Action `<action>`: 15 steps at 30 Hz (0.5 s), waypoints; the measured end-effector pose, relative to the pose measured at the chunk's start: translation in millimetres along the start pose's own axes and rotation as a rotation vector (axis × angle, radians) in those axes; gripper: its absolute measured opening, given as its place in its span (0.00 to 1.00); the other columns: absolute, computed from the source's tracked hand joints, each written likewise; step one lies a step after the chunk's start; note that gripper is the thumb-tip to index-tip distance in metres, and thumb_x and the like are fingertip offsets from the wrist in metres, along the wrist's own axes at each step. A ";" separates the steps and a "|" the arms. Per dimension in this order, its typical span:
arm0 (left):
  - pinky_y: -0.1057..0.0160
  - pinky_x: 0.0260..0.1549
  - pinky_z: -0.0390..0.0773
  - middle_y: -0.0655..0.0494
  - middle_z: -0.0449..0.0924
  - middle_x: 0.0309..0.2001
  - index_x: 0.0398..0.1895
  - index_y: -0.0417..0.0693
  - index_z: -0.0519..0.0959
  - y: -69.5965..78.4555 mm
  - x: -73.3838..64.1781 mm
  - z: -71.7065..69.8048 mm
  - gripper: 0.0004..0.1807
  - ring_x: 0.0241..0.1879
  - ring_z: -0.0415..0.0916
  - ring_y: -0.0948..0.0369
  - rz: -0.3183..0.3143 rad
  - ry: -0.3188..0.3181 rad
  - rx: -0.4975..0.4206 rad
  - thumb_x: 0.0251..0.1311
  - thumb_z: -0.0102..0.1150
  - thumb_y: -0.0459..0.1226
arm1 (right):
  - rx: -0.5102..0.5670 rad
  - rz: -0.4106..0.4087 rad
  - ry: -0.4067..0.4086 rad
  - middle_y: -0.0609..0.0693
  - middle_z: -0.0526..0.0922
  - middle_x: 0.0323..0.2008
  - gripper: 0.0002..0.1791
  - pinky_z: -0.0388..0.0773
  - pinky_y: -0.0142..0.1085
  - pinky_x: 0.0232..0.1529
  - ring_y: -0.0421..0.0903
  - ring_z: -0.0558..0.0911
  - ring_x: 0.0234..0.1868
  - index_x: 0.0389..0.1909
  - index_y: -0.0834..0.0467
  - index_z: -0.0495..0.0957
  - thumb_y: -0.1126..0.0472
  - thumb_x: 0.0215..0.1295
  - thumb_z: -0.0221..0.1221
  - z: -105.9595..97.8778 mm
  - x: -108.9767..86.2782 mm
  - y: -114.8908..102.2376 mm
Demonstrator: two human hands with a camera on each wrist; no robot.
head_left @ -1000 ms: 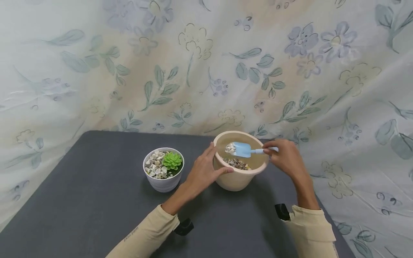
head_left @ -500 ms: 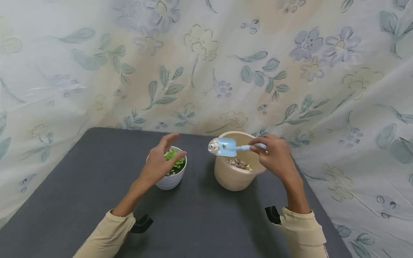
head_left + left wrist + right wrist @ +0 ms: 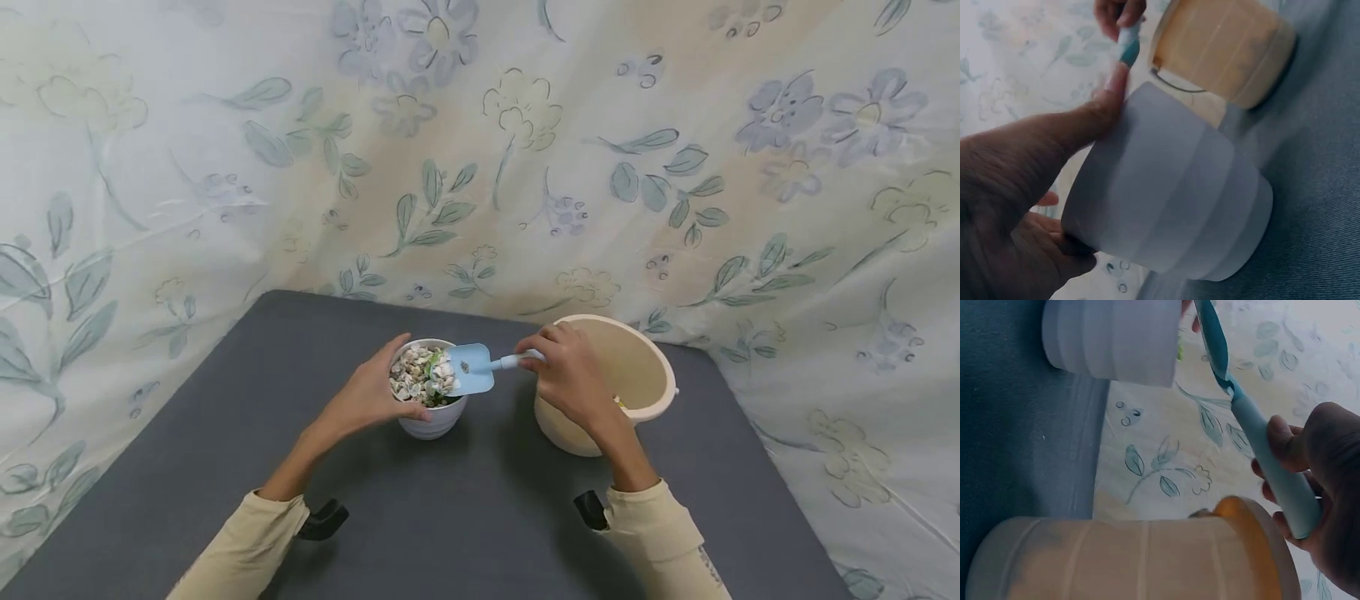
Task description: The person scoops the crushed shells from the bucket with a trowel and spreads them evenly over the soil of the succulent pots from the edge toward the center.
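My right hand grips the handle of a small light-blue trowel, whose blade carries pebbles over a white ribbed flowerpot. In the right wrist view, the fingers wrap round the trowel's pale handle. The pot holds pale pebbles and a green succulent, mostly hidden under the blade. My left hand holds this pot at its left, thumb along the near side and fingers at the far rim. The left wrist view shows the hand round the pot's upper wall.
To the right stands a larger cream pot, partly behind my right hand; a bit of its contents shows inside. Both pots stand on a dark grey table. A floral cloth hangs behind the table.
My left hand left the cream pot's rim and moved left to grip the white pot. My right hand carried the loaded trowel from the cream pot leftward, over the white pot.
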State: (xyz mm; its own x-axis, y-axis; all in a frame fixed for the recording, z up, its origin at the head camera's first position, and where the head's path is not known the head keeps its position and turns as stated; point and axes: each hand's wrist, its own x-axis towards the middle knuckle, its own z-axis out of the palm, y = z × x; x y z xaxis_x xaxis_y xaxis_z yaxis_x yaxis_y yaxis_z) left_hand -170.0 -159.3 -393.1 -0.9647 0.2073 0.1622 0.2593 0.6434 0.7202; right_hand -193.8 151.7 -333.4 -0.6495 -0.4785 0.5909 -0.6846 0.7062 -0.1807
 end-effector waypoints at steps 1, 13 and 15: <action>0.33 0.62 0.76 0.34 0.61 0.79 0.84 0.42 0.50 1.6 1.1 1.0 0.71 0.73 0.68 0.34 0.006 -0.008 0.000 0.42 0.86 0.54 | -0.013 -0.020 0.015 0.51 0.85 0.34 0.08 0.72 0.43 0.43 0.49 0.76 0.38 0.38 0.57 0.90 0.69 0.58 0.74 1.8 -0.5 -0.3; 0.35 0.63 0.76 0.37 0.63 0.78 0.83 0.45 0.53 3.7 3.5 2.0 0.71 0.72 0.70 0.38 -0.023 -0.035 0.021 0.39 0.86 0.57 | -0.335 -0.308 0.142 0.54 0.86 0.41 0.09 0.75 0.48 0.52 0.54 0.80 0.47 0.41 0.55 0.89 0.69 0.61 0.72 3.7 -3.6 -11.4; 0.35 0.64 0.76 0.38 0.63 0.79 0.84 0.45 0.52 3.6 4.0 3.5 0.71 0.73 0.69 0.38 -0.024 -0.042 0.018 0.40 0.86 0.57 | -0.385 -0.373 0.173 0.54 0.86 0.43 0.09 0.76 0.49 0.55 0.54 0.81 0.48 0.42 0.55 0.88 0.70 0.65 0.68 0.7 -4.8 -12.1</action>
State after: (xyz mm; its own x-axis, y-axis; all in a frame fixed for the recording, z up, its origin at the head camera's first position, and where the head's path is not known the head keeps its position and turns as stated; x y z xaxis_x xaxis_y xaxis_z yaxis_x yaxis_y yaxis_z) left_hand -172.8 -153.6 -392.2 -0.9682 0.2216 0.1161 0.2368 0.6615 0.7116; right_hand -182.6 145.0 -334.6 -0.3006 -0.6622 0.6864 -0.6662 0.6608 0.3458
